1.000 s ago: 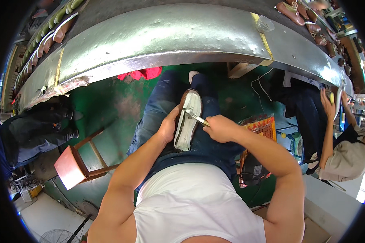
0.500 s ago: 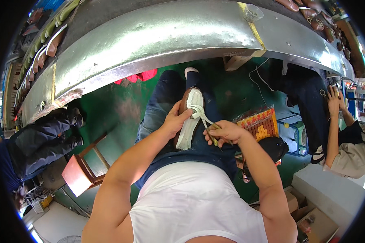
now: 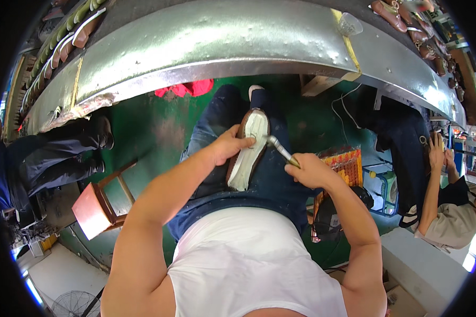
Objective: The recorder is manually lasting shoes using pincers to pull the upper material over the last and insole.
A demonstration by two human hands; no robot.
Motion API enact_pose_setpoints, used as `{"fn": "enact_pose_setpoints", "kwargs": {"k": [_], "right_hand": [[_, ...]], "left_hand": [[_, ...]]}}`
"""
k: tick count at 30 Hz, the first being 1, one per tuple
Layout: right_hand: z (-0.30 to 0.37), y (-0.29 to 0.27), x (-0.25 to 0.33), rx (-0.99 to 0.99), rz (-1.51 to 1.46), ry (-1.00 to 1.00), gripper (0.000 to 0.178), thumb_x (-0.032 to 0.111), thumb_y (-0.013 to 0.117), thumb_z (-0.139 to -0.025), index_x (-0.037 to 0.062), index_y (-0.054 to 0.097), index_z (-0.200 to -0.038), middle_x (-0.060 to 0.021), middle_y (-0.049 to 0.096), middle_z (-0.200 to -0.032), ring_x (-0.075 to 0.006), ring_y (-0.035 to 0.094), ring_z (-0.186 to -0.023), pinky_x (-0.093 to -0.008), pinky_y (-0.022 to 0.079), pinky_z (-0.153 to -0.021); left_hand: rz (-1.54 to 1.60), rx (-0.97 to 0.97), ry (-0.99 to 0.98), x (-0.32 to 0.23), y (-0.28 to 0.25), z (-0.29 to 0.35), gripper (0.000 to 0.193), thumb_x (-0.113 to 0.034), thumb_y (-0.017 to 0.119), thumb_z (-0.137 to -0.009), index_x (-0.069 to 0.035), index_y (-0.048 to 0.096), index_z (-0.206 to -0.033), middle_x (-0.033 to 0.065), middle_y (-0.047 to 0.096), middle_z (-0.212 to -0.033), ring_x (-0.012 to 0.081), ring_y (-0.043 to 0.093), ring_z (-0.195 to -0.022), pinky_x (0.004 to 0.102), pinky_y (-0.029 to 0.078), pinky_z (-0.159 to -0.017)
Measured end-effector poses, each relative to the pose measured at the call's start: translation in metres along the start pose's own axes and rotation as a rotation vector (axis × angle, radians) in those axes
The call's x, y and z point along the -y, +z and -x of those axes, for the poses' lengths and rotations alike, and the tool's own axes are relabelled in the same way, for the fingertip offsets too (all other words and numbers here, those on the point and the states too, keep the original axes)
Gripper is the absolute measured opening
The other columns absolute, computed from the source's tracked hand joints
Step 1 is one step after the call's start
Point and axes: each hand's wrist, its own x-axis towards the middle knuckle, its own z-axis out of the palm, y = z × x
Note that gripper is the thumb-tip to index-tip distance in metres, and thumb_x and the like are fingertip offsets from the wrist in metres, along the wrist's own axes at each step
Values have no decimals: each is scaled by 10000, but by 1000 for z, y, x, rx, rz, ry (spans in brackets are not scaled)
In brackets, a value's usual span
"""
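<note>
Sole up across my thighs lies a shoe (image 3: 247, 164) with a brown edge and a whitish bottom. My left hand (image 3: 230, 145) is closed on its left side. The thumb presses on the pale bottom and the other fingers go out of sight at the edge. Closed round the handle end of metal pincers (image 3: 282, 150) is my right hand (image 3: 309, 170). Their pale, hammer-like head points up and left, beside the shoe's right edge. Whether it touches the shoe I cannot tell.
Ahead runs a metal-covered bench (image 3: 195, 50), with brown shoes (image 3: 388, 16) on its far right and a clear cup (image 3: 350, 24). A wooden stool (image 3: 98, 208) stands left. A beaded mat (image 3: 344, 164) and a blue-framed stool (image 3: 383, 185) are right. Another person's hands (image 3: 437, 153) show far right.
My right hand has moved slightly right and up, turning the pincers, whose head has come away from the shoe's middle. My left hand keeps hold of the shoe. The whole view has shifted slightly.
</note>
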Motion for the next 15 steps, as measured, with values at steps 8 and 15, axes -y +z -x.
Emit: {"fn": "enact_pose_setpoints", "kwargs": {"k": [8, 15], "right_hand": [[10, 42, 9, -61, 469, -295, 354, 203, 607, -913, -72, 571, -1131, -253, 647, -1038, -406, 657, -930, -473, 531, -818], [13, 57, 12, -175, 507, -319, 247, 195, 626, -897, -30, 585, -991, -214, 652, -917, -382, 672, -826, -453, 547, -737]], "left_hand": [[-4, 50, -87, -10, 4, 2, 624, -202, 745, -875, -31, 423, -1381, 136, 593, -1268, 239, 594, -1148, 387, 463, -1018], [-63, 14, -52, -8, 11, 2, 598, -193, 736, -878, -29, 440, -1370, 127, 599, -1253, 228, 601, -1132, 385, 479, -996]]}}
